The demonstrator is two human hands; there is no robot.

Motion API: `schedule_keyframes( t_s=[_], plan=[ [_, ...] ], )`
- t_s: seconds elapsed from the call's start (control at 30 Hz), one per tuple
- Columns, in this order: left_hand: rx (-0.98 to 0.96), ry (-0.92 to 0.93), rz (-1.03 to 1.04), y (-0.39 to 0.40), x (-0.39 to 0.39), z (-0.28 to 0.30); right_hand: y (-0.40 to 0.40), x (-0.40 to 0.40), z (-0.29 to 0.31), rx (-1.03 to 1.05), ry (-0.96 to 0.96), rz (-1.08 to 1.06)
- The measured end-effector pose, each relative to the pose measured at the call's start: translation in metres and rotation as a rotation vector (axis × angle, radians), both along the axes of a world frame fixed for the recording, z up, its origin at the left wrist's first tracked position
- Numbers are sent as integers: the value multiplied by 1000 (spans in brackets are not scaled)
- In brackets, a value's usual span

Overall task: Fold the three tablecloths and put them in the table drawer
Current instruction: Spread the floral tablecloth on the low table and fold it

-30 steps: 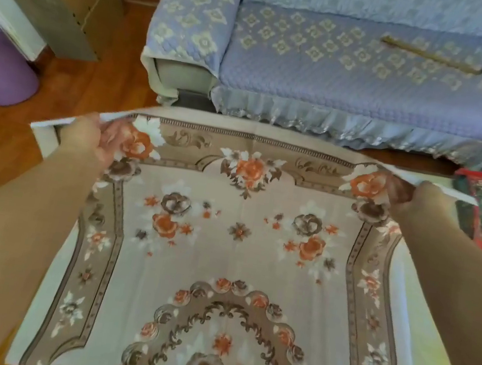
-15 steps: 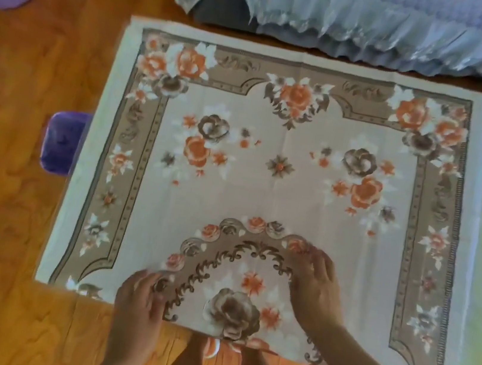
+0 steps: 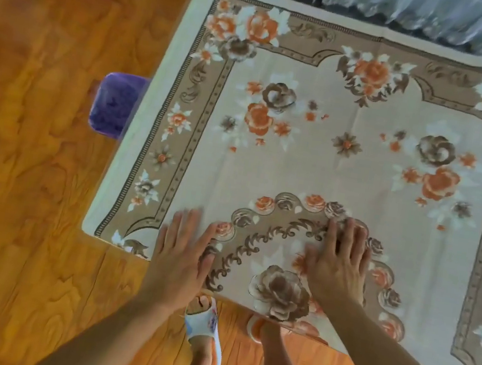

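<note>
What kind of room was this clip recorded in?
Most likely a home living room: a wooden floor, the frilled blue cover of a sofa along the top edge, and a floral tablecloth spread flat, with the person standing at it in house slippers.

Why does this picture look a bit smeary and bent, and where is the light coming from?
Head view: the left hand and right hand have soft, smeared fingers, likely motion blur; the wide lens bows the floral tablecloth's edges; the wooden floor looks soft and evenly lit, with no harsh shadows; the light source itself is out of frame.
</note>
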State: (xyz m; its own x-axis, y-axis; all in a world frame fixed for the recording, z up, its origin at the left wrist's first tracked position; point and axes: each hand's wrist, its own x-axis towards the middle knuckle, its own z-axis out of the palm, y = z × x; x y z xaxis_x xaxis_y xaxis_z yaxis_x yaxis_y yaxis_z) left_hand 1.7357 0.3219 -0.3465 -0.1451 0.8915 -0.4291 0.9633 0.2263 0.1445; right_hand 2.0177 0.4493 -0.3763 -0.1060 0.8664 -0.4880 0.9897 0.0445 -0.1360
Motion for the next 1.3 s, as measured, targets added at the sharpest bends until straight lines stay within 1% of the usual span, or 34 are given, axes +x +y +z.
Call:
schedule_keyframes(
  t_s=[0.13, 0.3, 0.4, 0.57, 0.67, 0.73, 0.8, 0.87, 0.9, 0.93, 1.0, 1.07, 1.1, 1.13, 1.17, 1.23, 1.27, 1.3],
  plan=[
    [-71, 36, -70, 38, -9, -28, -2, -3, -3, -2, -31, -7],
    [-96, 25, -102, 39, -10, -23, -5, -2, 1, -4, -55, -15],
    [-101, 28, -112, 50, -15, -21, 3, -1, 1, 6, -54, 9],
    [-85, -1, -101, 67, -13, -24, 17, -4, -1, 13, -55, -11],
    [-81, -15, -30, 55, -11, -18, 23, -3, 2, -18, -37, 10],
    [-90, -37, 82, 32, -13, -13, 31, 4, 4, -25, -27, 49],
    [-99, -9, 166, 1, -18, -7, 40, 11, 3, -31, -15, 88],
    [-77, 23, 235, -28, -22, 0, 43, 13, 3, -19, 8, 84],
    [-42, 7, 314, -39, -24, 5, 38, 11, 6, 5, 41, 53],
    [12, -37, 438, -47, -26, 10, 29, 6, 11, 51, 95, 1],
    [121, -214, 799, -55, -27, 17, -2, -6, 26, 192, 255, -160],
    [162, -522, 1227, -52, -30, 19, -47, -17, 45, 282, 402, -346],
    [157, -693, 1454, -47, -32, 20, -71, -21, 54, 258, 457, -468],
    [146, -839, 1626, -41, -34, 23, -94, -21, 60, 195, 491, -615],
    [145, -937, 1732, -37, -36, 25, -114, -20, 63, 135, 500, -777],
    [163, -1071, 1840, -28, -35, 30, -142, -11, 62, 79, 469, -1091],
    [179, -1130, 1870, -25, -34, 33, -148, -5, 59, 49, 485, -1249],
    [187, -1187, 1889, -22, -32, 35, -150, 1, 57, 15, 556, -1419]
  ],
)
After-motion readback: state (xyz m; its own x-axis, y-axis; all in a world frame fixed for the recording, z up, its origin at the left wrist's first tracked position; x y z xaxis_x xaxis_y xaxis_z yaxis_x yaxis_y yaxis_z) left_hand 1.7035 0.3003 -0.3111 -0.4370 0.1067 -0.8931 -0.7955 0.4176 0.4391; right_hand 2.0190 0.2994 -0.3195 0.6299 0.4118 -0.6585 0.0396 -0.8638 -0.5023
